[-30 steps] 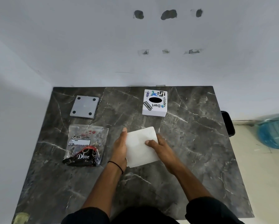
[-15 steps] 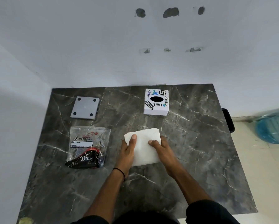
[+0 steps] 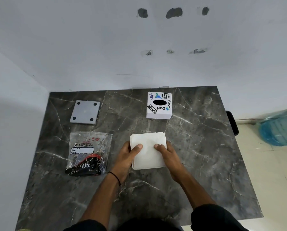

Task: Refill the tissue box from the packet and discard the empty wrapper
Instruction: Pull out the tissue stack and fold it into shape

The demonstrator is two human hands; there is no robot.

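A square stack of white tissues [image 3: 148,150] lies on the dark marble table [image 3: 206,155], near the middle. My left hand [image 3: 127,154] grips its left edge with the thumb on top. My right hand [image 3: 167,152] grips its right edge the same way. The white tissue box [image 3: 159,105], covered in stickers, stands at the back with its dark oval slot facing up. The clear plastic tissue wrapper [image 3: 89,153] lies flat to the left of my hands, printed "Big Tissues" and "Dove".
A grey square plate [image 3: 85,112] with four dark pads, probably the box's base, lies at the back left. White walls close the back and left. A black object [image 3: 232,122] sits at the table's right edge, and a blue water jug [image 3: 280,129] stands on the floor beyond.
The tissue stack turned from tilted to square with the table. My left thumb came onto its top, and both hands now hold its sides.
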